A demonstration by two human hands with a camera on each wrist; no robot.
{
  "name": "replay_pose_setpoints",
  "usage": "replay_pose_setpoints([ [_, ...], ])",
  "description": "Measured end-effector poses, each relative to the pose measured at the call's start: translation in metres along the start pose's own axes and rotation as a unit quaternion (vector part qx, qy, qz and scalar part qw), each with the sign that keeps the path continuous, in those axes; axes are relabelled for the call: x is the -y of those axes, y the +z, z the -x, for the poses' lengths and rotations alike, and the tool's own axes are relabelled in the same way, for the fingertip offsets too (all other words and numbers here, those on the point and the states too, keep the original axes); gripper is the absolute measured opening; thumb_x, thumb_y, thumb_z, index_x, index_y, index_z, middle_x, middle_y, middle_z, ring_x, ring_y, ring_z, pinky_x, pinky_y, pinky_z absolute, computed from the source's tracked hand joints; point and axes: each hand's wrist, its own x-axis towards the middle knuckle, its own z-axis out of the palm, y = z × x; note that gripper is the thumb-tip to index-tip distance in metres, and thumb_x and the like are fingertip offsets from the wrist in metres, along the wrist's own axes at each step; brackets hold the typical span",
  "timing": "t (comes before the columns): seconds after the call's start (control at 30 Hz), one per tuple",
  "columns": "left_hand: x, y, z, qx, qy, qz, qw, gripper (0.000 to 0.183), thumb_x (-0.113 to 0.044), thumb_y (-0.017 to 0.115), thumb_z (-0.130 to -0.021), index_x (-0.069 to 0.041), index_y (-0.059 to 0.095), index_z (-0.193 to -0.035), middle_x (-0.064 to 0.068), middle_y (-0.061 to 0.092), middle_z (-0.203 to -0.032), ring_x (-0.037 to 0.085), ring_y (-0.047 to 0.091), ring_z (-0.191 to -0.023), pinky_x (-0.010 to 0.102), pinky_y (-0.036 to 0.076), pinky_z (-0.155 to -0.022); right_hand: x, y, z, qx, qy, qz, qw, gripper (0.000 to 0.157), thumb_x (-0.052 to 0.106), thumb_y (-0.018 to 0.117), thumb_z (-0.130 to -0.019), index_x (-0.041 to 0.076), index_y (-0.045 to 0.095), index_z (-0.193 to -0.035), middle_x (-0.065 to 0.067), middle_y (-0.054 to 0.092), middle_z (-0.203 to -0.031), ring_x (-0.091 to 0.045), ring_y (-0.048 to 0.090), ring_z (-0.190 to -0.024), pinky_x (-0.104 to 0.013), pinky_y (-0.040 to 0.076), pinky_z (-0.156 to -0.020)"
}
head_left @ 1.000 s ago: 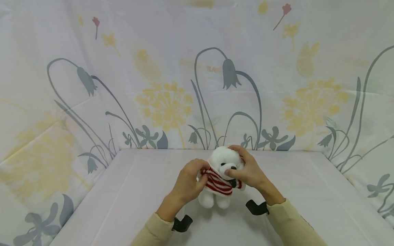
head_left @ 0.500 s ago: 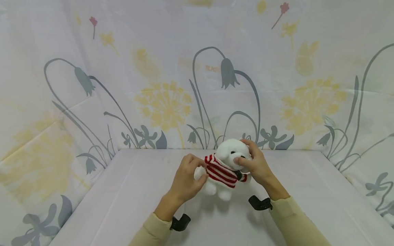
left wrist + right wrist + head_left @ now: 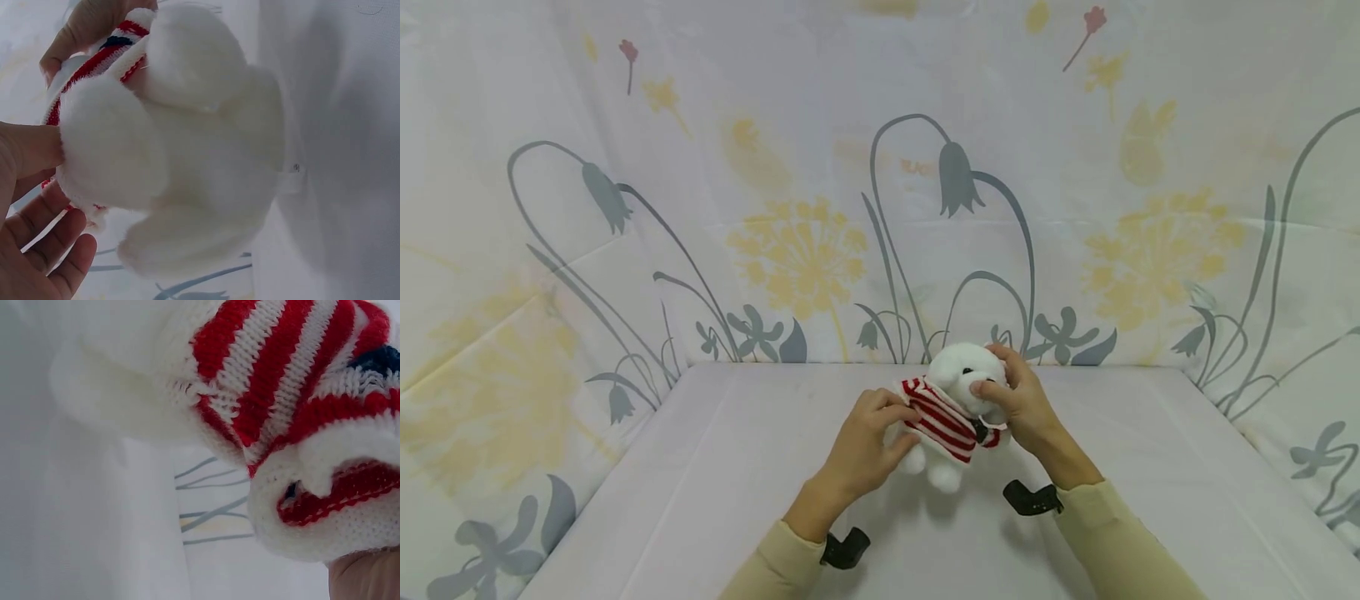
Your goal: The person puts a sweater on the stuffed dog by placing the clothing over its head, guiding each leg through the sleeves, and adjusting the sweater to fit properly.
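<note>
A white plush dog (image 3: 962, 375) in a red-and-white striped knitted sweater (image 3: 942, 422) is held tilted above the table in the head view. My right hand (image 3: 1033, 414) grips its head, with the thumb across the muzzle. At the dog's other side, my left hand (image 3: 867, 442) pinches the sweater and a front limb between thumb and fingers. The left wrist view shows the furry underside (image 3: 206, 156), a small white tag (image 3: 290, 181) and my left fingers (image 3: 53, 247). In the right wrist view, the sweater's sleeve fills much of the frame beside part of my right hand (image 3: 364, 575).
A white-covered table (image 3: 715, 467) lies under the toy. Behind it rises a pale cloth backdrop (image 3: 820, 108) printed with grey and yellow flowers. A black wrist mount (image 3: 846, 548) shows at the left wrist, another black mount (image 3: 1032, 498) at the right.
The plush dog has risen off the table and shifted right, tilting more. My left hand came away from the sweater briefly and now holds that side again. My right hand kept its grip.
</note>
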Motion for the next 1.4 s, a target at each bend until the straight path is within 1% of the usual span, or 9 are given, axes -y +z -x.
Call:
replay_pose_setpoints([
  [0.4,0.004,0.003,0.003,0.013,0.008,-0.029,0.9994,0.009,-0.010,0.079,-0.076,-0.011,0.072,-0.081,-0.003,0.058,-0.085,0.015,0.051,-0.081,0.028,0.043,-0.074,-0.008,0.004,0.000,0.000,0.018,0.039,0.999,0.055,0.006,0.066,-0.083,0.005,0.037,-0.130,-0.020,0.046,-0.120,-0.025,0.056,-0.092,-0.037,0.052,-0.073],
  [0.57,0.007,0.005,0.004,0.015,0.008,-0.032,0.9993,0.005,-0.010,0.076,-0.080,-0.010,0.071,-0.081,-0.003,0.058,-0.085,0.015,0.052,-0.081,0.028,0.043,-0.074,-0.009,0.004,0.000,0.000,0.005,0.127,0.992,0.062,0.015,0.069,-0.084,0.009,0.037,-0.137,-0.024,0.045,-0.122,-0.031,0.053,-0.094,-0.039,0.049,-0.070],
  [0.73,0.009,0.006,0.006,0.027,-0.019,-0.007,0.9994,0.010,-0.010,0.078,-0.079,-0.011,0.069,-0.084,-0.003,0.058,-0.088,0.015,0.052,-0.085,0.028,0.044,-0.076,-0.009,0.002,0.000,0.006,-0.019,0.235,0.972,0.071,0.029,0.072,-0.084,0.016,0.035,-0.143,-0.020,0.043,-0.129,-0.034,0.051,-0.102,-0.041,0.050,-0.073],
  [0.83,0.011,0.006,0.007,0.043,-0.037,0.015,0.9983,0.020,-0.008,0.080,-0.076,-0.011,0.068,-0.092,-0.003,0.059,-0.092,0.014,0.052,-0.090,0.029,0.044,-0.079,-0.008,0.001,0.002,0.003,-0.063,0.321,0.945,0.078,0.035,0.077,-0.079,0.016,0.037,-0.143,-0.016,0.038,-0.137,-0.033,0.047,-0.112,-0.048,0.048,-0.082],
  [0.9,0.012,0.007,0.007,0.051,-0.044,0.027,0.9974,0.025,-0.008,0.080,-0.075,-0.011,0.067,-0.096,-0.002,0.059,-0.096,0.015,0.053,-0.093,0.030,0.045,-0.081,-0.007,0.001,0.002,0.002,-0.125,0.380,0.916,0.078,0.035,0.080,-0.075,0.012,0.042,-0.139,-0.015,0.038,-0.139,-0.034,0.044,-0.118,-0.052,0.046,-0.085],
  [1.13,0.014,0.008,0.008,0.052,-0.061,0.046,0.9957,0.029,-0.007,0.080,-0.076,-0.010,0.066,-0.101,0.000,0.059,-0.099,0.015,0.054,-0.095,0.031,0.045,-0.083,-0.004,0.019,0.000,0.006,-0.430,0.495,0.755,0.041,0.022,0.078,-0.069,0.008,0.066,-0.106,-0.013,0.060,-0.118,-0.038,0.050,-0.116,-0.053,0.041,-0.093],
  [1.2,0.014,0.009,0.007,0.047,-0.065,0.048,0.9956,0.029,-0.008,0.080,-0.076,-0.010,0.066,-0.100,0.001,0.059,-0.098,0.015,0.053,-0.096,0.032,0.045,-0.084,-0.002,0.030,0.003,0.014,-0.473,0.506,0.721,0.028,0.019,0.078,-0.069,0.009,0.070,-0.095,-0.009,0.065,-0.107,-0.035,0.055,-0.106,-0.050,0.042,-0.090],
  [1.3,0.014,0.011,0.007,0.042,-0.067,0.048,0.9957,0.028,-0.009,0.080,-0.075,-0.010,0.065,-0.099,0.001,0.058,-0.098,0.015,0.053,-0.098,0.032,0.045,-0.086,-0.002,0.043,0.007,0.022,-0.473,0.537,0.698,0.017,0.019,0.079,-0.072,0.012,0.071,-0.086,-0.003,0.067,-0.094,-0.027,0.056,-0.091,-0.043,0.043,-0.082],
  [1.4,0.014,0.013,0.006,0.040,-0.069,0.045,0.9958,0.032,-0.009,0.081,-0.074,-0.009,0.062,-0.100,0.003,0.057,-0.101,0.017,0.052,-0.103,0.034,0.044,-0.089,-0.003,0.049,0.012,0.026,-0.432,0.571,0.698,0.018,0.023,0.079,-0.074,0.014,0.071,-0.087,0.000,0.066,-0.091,-0.022,0.055,-0.086,-0.041,0.041,-0.079],
])
